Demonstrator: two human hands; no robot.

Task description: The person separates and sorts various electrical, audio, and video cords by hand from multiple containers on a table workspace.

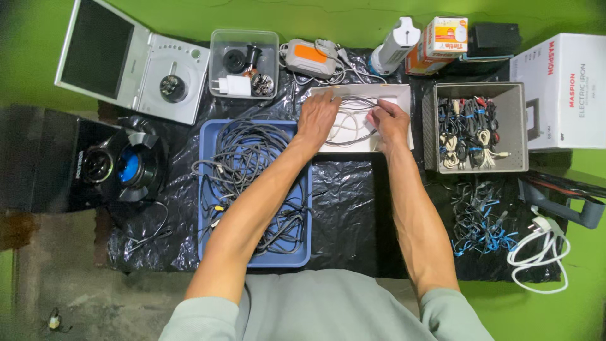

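Note:
Both my hands reach into a white shallow box [401, 95] at the back middle of a black plastic sheet. My left hand [317, 115] lies palm down on thin grey and white cables [355, 121] inside the box. My right hand [389, 123] pinches a strand of those same cables at the box's right side. A blue tray [305, 256] full of tangled dark cables sits under my left forearm.
A grey crate [522, 126] of bundled cables stands right of the white box. Loose blue-tied wires [480, 221] and a white power cord [540, 252] lie front right. A clear tub [244, 63] of adapters, a portable disc player [136, 60] and a black speaker [107, 165] are on the left.

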